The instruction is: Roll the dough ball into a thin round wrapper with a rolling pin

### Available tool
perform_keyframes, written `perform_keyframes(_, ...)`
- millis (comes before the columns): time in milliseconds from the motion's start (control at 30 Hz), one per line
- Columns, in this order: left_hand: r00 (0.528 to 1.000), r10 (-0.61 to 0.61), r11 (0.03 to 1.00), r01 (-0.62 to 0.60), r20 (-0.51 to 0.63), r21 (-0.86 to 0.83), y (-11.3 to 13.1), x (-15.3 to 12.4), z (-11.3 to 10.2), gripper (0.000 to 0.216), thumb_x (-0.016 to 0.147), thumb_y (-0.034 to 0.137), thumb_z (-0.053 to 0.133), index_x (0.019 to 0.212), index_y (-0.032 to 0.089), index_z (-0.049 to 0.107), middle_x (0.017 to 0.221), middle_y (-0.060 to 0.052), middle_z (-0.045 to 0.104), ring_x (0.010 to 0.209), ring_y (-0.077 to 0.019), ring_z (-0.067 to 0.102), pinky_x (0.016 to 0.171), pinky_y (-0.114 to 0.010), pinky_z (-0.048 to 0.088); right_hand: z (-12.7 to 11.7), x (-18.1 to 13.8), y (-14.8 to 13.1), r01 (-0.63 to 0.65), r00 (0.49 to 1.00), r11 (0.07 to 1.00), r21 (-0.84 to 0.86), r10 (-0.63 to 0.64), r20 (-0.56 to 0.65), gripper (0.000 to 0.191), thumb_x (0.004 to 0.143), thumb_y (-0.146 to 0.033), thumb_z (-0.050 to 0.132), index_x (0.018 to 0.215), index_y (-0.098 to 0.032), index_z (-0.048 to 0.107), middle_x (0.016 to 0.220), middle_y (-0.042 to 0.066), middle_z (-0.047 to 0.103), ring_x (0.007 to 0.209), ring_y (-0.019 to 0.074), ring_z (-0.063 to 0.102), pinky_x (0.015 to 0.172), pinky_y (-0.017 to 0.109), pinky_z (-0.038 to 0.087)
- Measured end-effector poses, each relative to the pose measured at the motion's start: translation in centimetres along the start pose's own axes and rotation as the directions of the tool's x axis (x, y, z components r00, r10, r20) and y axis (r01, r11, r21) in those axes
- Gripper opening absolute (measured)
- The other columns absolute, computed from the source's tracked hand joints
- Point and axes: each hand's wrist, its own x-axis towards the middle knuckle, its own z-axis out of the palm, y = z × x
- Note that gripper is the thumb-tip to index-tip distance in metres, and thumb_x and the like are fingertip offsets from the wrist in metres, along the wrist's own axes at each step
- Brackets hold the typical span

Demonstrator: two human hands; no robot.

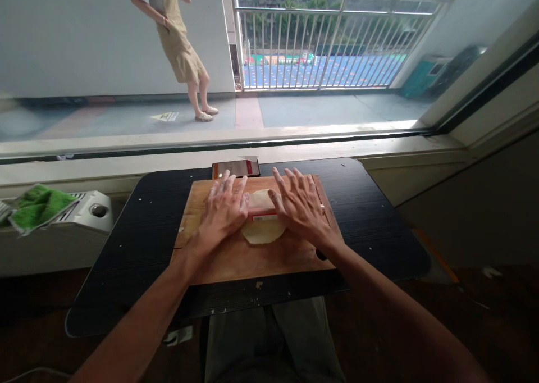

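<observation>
A flat pale round of dough [263, 231] lies on a wooden board [252, 256]. Across it runs a rolling pin [264, 217], of which only a short middle stretch with a red-edged label shows. My left hand [224, 209] lies flat on the pin's left part, fingers stretched out and floury. My right hand [300, 206] presses flat on the right part, fingers spread. Both palms rest on the pin rather than gripping it.
The board sits on a black ribbed table [370, 214] by a window sill. A phone [236, 169] lies at the board's far edge. A green cloth [36, 204] rests on a white appliance [90, 211] at left. Outside the glass a person [179, 40] stands on a balcony.
</observation>
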Motion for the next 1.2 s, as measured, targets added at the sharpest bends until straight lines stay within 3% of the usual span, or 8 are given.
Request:
perform_keyframes(167, 0.998, -0.04, 0.999, 0.04, 0.048, 0.005, -0.8, 4.0, 0.2, 0.062, 0.115, 0.037, 0.034, 0.169, 0.012, 0.05, 0.178, -0.02, 0.047, 0.173, -0.0365, 0.031, 0.139, -0.061, 0.032, -0.3, 4.6, 1.1, -0.034, 0.991, 0.993, 0.109, 0.019, 0.136, 0.072, 0.12, -0.06, 0.015, 0.185, -0.029, 0.015, 0.189, 0.011, 0.029, 0.175, 0.0377, 0.021, 0.138, 0.072, 0.019)
perform_keyframes(267, 0.995, -0.005, 1.0, 0.005, 0.097, -0.001, -1.0, 4.6, 0.1, 0.062, 0.115, 0.038, 0.036, 0.169, 0.012, 0.051, 0.178, -0.021, 0.047, 0.173, -0.0359, 0.031, 0.139, -0.058, 0.032, -0.5, 4.3, 0.9, -0.065, 0.983, 0.99, 0.125, 0.042, 0.181, 0.073, 0.12, -0.06, 0.015, 0.185, -0.029, 0.015, 0.189, 0.01, 0.028, 0.175, 0.0383, 0.02, 0.138, 0.073, 0.02)
perform_keyframes(433, 0.992, 0.091, 0.996, -0.092, 0.085, 0.008, -0.6, 1.3, -0.2, 0.059, 0.116, 0.04, 0.035, 0.169, 0.022, 0.053, 0.177, -0.014, 0.051, 0.172, -0.0326, 0.034, 0.14, -0.057, 0.031, -0.3, -0.8, -0.9, -0.046, 0.995, 0.998, 0.044, 0.042, 0.095, 0.071, 0.12, -0.059, 0.021, 0.185, -0.028, 0.021, 0.187, 0.008, 0.034, 0.175, 0.0348, 0.022, 0.141, 0.066, 0.015)
perform_keyframes(600, 0.997, 0.07, 0.997, -0.071, 0.031, 0.039, 0.0, -1.6, -0.3, 0.061, 0.116, 0.038, 0.034, 0.171, 0.02, 0.052, 0.179, -0.015, 0.048, 0.172, -0.0333, 0.034, 0.14, -0.056, 0.032, 0.3, -3.4, -1.7, -0.024, 0.999, 1.0, 0.017, 0.025, -0.023, 0.069, 0.12, -0.056, 0.029, 0.183, -0.03, 0.027, 0.186, 0.008, 0.038, 0.174, 0.0341, 0.023, 0.142, 0.063, 0.011)
perform_keyframes(767, 0.999, -0.01, 1.0, 0.01, 0.034, 0.013, -0.2, 1.2, 0.4, 0.062, 0.116, 0.041, 0.034, 0.171, 0.019, 0.051, 0.178, -0.017, 0.049, 0.172, -0.0338, 0.035, 0.14, -0.058, 0.031, 0.5, 0.6, -0.3, -0.045, 0.999, 0.998, 0.047, 0.044, 0.022, 0.07, 0.12, -0.058, 0.024, 0.184, -0.028, 0.024, 0.188, 0.01, 0.032, 0.176, 0.0336, 0.019, 0.142, 0.065, 0.011)
perform_keyframes(967, 0.996, 0.057, 0.998, -0.054, 0.073, -0.044, -1.3, 5.7, 0.5, 0.065, 0.116, 0.043, 0.032, 0.175, 0.017, 0.043, 0.182, -0.016, 0.042, 0.175, -0.0335, 0.027, 0.14, -0.058, 0.029, -0.3, 5.8, 0.7, -0.086, 0.98, 0.988, 0.127, 0.061, 0.188, 0.071, 0.12, -0.061, 0.019, 0.185, -0.032, 0.016, 0.189, 0.012, 0.027, 0.176, 0.0371, 0.015, 0.138, 0.074, 0.014)
perform_keyframes(1067, 0.996, 0.067, 0.997, -0.065, 0.057, -0.05, -1.1, 4.3, 0.4, 0.065, 0.117, 0.044, 0.032, 0.176, 0.019, 0.041, 0.184, -0.015, 0.039, 0.175, -0.0344, 0.026, 0.14, -0.061, 0.028, -0.3, 4.2, 0.1, -0.041, 0.985, 0.995, 0.094, 0.024, 0.17, 0.07, 0.121, -0.059, 0.026, 0.184, -0.03, 0.022, 0.188, 0.012, 0.029, 0.176, 0.0366, 0.018, 0.138, 0.073, 0.014)
perform_keyframes(1200, 0.999, 0.022, 0.999, -0.024, -0.047, -0.023, 0.1, -0.2, 0.6, 0.066, 0.115, 0.04, 0.036, 0.178, 0.02, 0.036, 0.182, -0.014, 0.042, 0.174, -0.0326, 0.029, 0.141, -0.06, 0.029, -0.1, -0.7, -0.9, 0.056, 0.998, 0.998, -0.006, -0.055, 0.031, 0.059, 0.121, -0.045, 0.035, 0.176, -0.028, 0.045, 0.183, 0.01, 0.043, 0.174, 0.0335, 0.026, 0.142, 0.066, 0.012)
